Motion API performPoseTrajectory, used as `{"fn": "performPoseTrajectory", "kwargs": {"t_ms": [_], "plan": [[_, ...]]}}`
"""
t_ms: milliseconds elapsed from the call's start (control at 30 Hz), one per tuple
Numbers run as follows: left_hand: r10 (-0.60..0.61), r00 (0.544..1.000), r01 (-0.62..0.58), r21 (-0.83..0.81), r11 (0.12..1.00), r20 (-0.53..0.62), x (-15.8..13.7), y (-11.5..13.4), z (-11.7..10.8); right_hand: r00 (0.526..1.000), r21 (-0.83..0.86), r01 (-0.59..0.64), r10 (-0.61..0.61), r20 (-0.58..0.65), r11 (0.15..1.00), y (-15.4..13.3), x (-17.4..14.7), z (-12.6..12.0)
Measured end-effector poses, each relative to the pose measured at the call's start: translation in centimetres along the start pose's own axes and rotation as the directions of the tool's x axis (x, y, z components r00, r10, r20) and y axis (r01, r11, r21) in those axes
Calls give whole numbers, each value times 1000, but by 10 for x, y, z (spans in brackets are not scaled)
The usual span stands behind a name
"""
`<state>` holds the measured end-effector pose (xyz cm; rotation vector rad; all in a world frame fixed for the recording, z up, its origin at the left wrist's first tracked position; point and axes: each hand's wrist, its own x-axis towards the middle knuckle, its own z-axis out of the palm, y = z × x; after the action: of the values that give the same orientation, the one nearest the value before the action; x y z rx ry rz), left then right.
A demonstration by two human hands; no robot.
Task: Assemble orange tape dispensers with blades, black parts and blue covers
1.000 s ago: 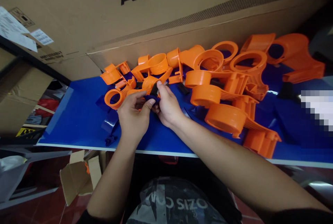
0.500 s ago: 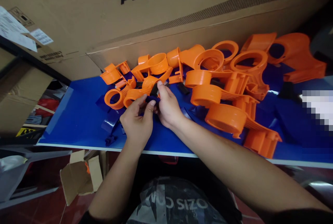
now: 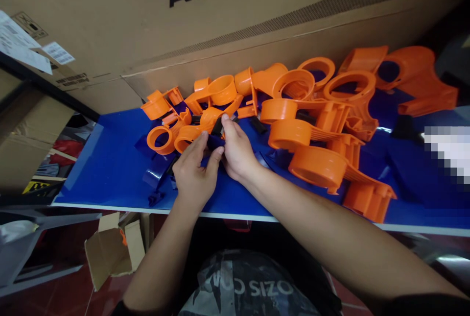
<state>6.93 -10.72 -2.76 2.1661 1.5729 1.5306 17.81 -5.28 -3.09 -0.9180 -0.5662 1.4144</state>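
Here | black piece (image 3: 217,127) slants lengthwise away rightward | right fingers (image 3: 230,130) pinch it | left fingers (image 3: 198,148), parted, touch blue piece (image 3: 215,142)

The left forearm (image 3: 161,255) rises steeply and the right forearm (image 3: 323,220) slants inward, bringing the hands close together. The left hand (image 3: 194,171) has its fingers bent, the left thumb (image 3: 214,160) set apart from the index finger (image 3: 199,145). The right hand (image 3: 238,152) is curled in a grip, the right thumb (image 3: 230,129) pointing up, its other fingers mostly hidden.

Dim, soft light; upper right dark; glint on blue film (image 3: 153,176); pixelated patch (image 3: 451,148).
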Motion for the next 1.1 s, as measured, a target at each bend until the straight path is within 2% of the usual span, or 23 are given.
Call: {"fn": "performPoseTrajectory", "kwargs": {"t_ms": [100,233,400,500,567,1100], "plan": [[23,999,-23,6,1000,24,2,-2,-2,999,9,50,-49,-17,999,1,-1,0],[4,1000,-3,-32,999,22,-1,-7,-2,1000,23,28,-28,4,999,-1,-4,1],[-161,987,162,-249,955,25,-11,-17,1,998,56,-56,54,25,997,-7,-9,4],[-257,964,266,-344,900,72,-13,-19,1,997,50,-70,68,27,996,-9,-10,5],[-280,955,297,-399,868,102,-13,-19,0,997,46,-73,72,32,996,-10,-11,6],[-208,975,221,-459,860,80,-11,-18,-2,996,25,-82,81,49,996,-10,-10,5]]}}
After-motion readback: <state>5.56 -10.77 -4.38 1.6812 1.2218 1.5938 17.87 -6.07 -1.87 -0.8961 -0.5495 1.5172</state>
